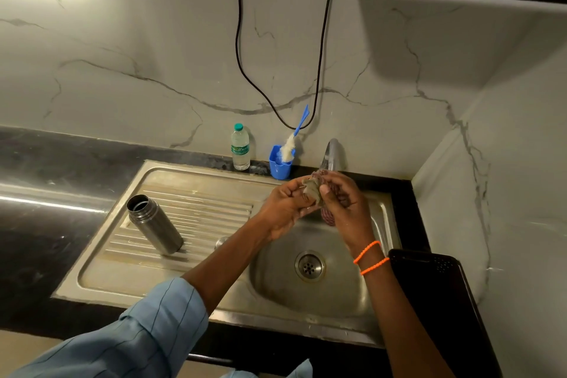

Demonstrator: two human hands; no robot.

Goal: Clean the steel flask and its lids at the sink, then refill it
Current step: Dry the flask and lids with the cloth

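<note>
The open steel flask (155, 224) stands without a lid on the sink's ribbed drainboard (199, 212), left of my hands. Over the basin, just under the tap (333, 154), my left hand (283, 210) and my right hand (343, 201) meet. Between them they pinch a small grey scrub pad (310, 190). A reddish woven item (327, 217) hangs below my right hand's fingers; I cannot tell what it is. A small round steel piece (221, 242), maybe a lid, peeks out beside my left forearm at the basin's edge.
A plastic water bottle (240, 147) and a blue holder (279, 164) with a bottle brush (290, 144) stand at the back wall. A black cable (245, 77) hangs above them. The basin drain (310, 266) lies below my hands. A black object (435, 285) sits at the right.
</note>
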